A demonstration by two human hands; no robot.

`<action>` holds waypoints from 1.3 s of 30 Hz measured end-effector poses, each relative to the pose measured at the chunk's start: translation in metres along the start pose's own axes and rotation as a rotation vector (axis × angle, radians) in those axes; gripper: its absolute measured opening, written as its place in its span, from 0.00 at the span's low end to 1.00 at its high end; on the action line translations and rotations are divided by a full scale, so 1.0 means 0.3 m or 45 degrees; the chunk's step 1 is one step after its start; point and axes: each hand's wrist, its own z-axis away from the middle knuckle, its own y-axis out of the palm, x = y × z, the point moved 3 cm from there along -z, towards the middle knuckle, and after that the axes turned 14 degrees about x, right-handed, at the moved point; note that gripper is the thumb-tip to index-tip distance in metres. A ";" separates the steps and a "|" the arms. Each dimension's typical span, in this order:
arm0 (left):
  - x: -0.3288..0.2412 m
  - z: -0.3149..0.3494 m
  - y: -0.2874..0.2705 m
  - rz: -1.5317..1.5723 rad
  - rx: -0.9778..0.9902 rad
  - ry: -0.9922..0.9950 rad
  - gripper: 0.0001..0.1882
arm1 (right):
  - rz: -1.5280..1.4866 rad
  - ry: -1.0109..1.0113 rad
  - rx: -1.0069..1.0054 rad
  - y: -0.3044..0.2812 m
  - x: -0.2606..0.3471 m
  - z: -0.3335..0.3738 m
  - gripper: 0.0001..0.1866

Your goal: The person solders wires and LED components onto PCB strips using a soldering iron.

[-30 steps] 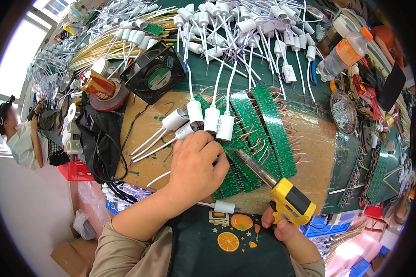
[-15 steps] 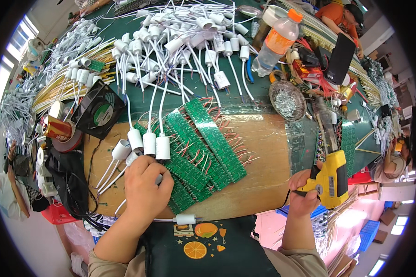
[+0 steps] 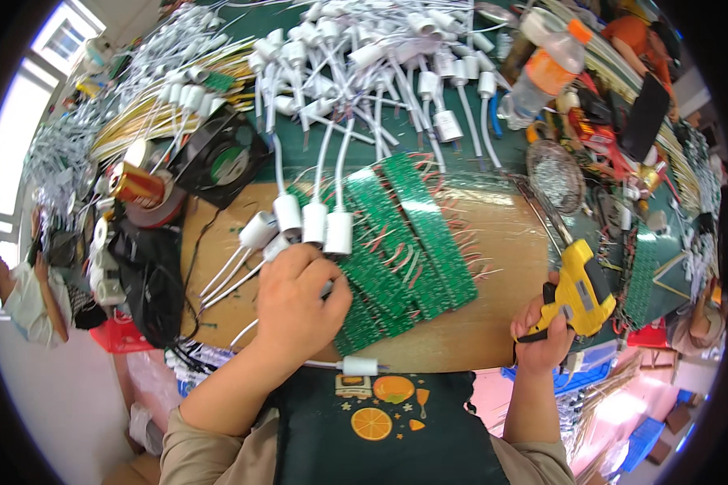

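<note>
My left hand [image 3: 301, 295] is curled over the near left side of the board pile. Its fingers are closed round a white cabled cylinder, mostly hidden, with a greyish end [image 3: 326, 288] showing by the thumb and a white cable [image 3: 245, 333] coming out beside the hand. Right above the knuckles stand white cylinders [image 3: 314, 223] with cables. Green circuit boards [image 3: 429, 234] with thin red and white wires lie overlapped to the right of that hand. In my right hand [image 3: 539, 331] is a yellow and black soldering gun [image 3: 578, 291], its tip pointing up and away from me.
A heap of white cabled cylinders [image 3: 364, 56] covers the far table. A black fan [image 3: 222, 158] stands left; a bottle with an orange cap [image 3: 546, 73] and a round dish of metal bits [image 3: 556, 178] sit right. One cylinder [image 3: 359, 366] lies at the near edge of the wooden board [image 3: 501, 259].
The view has shifted, so the table appears farther right and slightly higher. The soldering gun's tip now leans further left, near the dish. My left hand keeps its grip among the cylinders.
</note>
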 end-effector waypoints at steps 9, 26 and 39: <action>0.029 0.018 0.002 0.012 -0.002 0.000 0.04 | -0.201 0.253 0.317 0.157 -0.094 0.140 0.46; -0.102 0.208 -0.014 -0.064 0.900 0.591 0.18 | -0.177 0.361 0.462 0.182 -0.103 0.148 0.48; -0.081 0.164 -0.055 -0.024 0.554 0.581 0.20 | -0.186 0.362 0.431 0.174 -0.106 0.153 0.46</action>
